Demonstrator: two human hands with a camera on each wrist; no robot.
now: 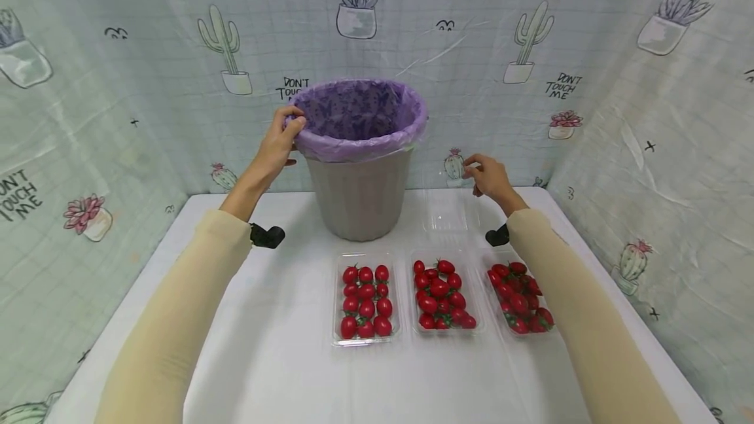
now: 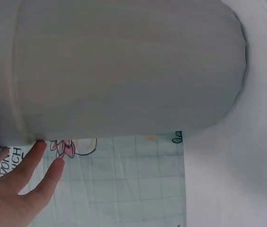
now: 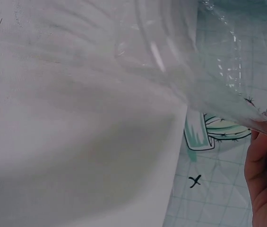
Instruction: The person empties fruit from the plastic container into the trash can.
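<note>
A grey trash bin (image 1: 360, 195) lined with a purple bag (image 1: 365, 149) stands at the back of the white table. My left hand (image 1: 283, 139) grips its rim on the left side, and in the left wrist view two fingers (image 2: 48, 179) touch the bin's wall below the rim. To the right of the bin, my right hand (image 1: 490, 177) pinches the edge of a clear plastic container (image 3: 204, 80); it is so transparent that its full shape is hard to make out. Three clear boxes of red cherry tomatoes (image 1: 366, 309) lie in front of the bin.
The middle tomato box (image 1: 442, 296) and the right one (image 1: 521, 300) sit side by side; my right sleeve partly covers the right one. A cloth (image 1: 177, 84) printed with cacti hangs behind and beside the white table (image 1: 277, 358).
</note>
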